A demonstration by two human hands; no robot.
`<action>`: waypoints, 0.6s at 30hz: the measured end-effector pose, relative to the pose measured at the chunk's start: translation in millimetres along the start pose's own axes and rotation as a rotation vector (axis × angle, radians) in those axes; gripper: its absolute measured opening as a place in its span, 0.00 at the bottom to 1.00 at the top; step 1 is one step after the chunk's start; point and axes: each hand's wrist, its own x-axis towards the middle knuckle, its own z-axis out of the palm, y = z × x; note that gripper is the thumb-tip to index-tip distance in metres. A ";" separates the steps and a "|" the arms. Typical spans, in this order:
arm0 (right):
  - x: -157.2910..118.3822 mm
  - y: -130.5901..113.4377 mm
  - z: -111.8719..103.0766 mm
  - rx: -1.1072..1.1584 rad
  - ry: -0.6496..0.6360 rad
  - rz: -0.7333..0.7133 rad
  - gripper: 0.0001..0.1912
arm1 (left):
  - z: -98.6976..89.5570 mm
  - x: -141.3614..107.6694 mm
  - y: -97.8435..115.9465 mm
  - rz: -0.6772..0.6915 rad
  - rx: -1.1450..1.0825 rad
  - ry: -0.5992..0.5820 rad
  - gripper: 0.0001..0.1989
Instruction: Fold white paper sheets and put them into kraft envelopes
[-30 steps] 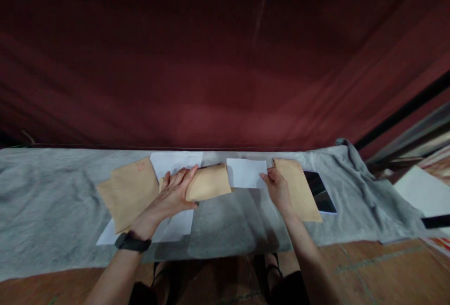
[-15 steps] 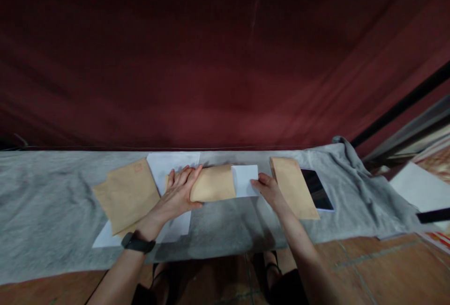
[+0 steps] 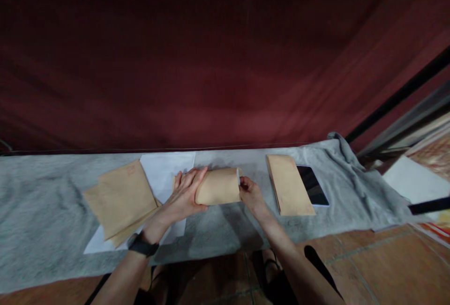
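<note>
A tan paper envelope (image 3: 218, 187) lies sideways in front of me, bowed upward, its mouth facing right. My left hand (image 3: 186, 193) grips its left part, thumb at the near edge and fingers across the top. At the mouth, my right hand (image 3: 250, 193) pinches the end of a folded white sheet (image 3: 238, 176). Only a narrow strip of that sheet shows; the rest is hidden inside the envelope. Left of my hands, several tan envelopes (image 3: 123, 197) lie fanned over white paper sheets (image 3: 165, 167).
A neat stack of tan envelopes (image 3: 290, 185) rests to the right, partly over a dark-screened tablet (image 3: 312, 184). Grey cloth (image 3: 42, 211) covers the long surface, bunched at its right end. A dark red curtain (image 3: 225, 70) hangs behind. Tiled floor (image 3: 379, 263) lies below.
My right hand has moved left with the white sheet, which has slid almost wholly into the envelope. My left hand keeps its hold on the envelope.
</note>
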 end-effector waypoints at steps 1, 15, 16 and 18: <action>-0.6 -2.0 -1.0 0.007 0.036 -0.026 0.11 | 0.0 0.3 -0.1 -0.002 0.004 0.000 0.63; -0.3 -12.6 -12.4 0.342 0.044 0.212 0.16 | -1.9 5.2 17.0 -0.134 -0.197 0.286 0.50; -0.4 -12.2 -12.0 0.362 0.073 0.205 0.16 | -1.2 6.0 23.0 -0.232 -0.253 0.384 0.47; -1.4 -11.9 -9.8 0.382 0.103 0.196 0.17 | 3.1 7.4 35.9 -0.449 -0.396 0.527 0.43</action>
